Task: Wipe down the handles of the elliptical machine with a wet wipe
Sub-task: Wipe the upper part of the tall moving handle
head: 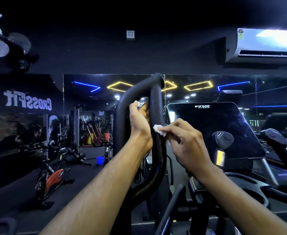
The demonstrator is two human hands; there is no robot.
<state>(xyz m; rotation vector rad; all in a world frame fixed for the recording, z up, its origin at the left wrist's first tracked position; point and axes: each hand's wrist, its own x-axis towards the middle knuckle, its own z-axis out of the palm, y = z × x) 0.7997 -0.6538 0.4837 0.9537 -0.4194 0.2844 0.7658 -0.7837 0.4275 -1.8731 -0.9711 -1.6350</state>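
A black looped handle (156, 102) of the elliptical machine rises in the middle of the view. My left hand (140, 122) is wrapped around the right bar of the loop from the left side. My right hand (184, 140) pinches a small crumpled white wet wipe (158, 130) and presses it against that same bar, just below my left hand. The bar below the wipe looks shiny. The machine's other handle (282, 143) stands at the far right, untouched.
The dark console screen (215, 129) sits right of the handle, with a round knob (223, 139) below it. A mirror wall behind reflects neon lights. Exercise bikes (52, 175) and a blue bucket (100, 160) stand on the floor at left. An air conditioner (265, 44) hangs upper right.
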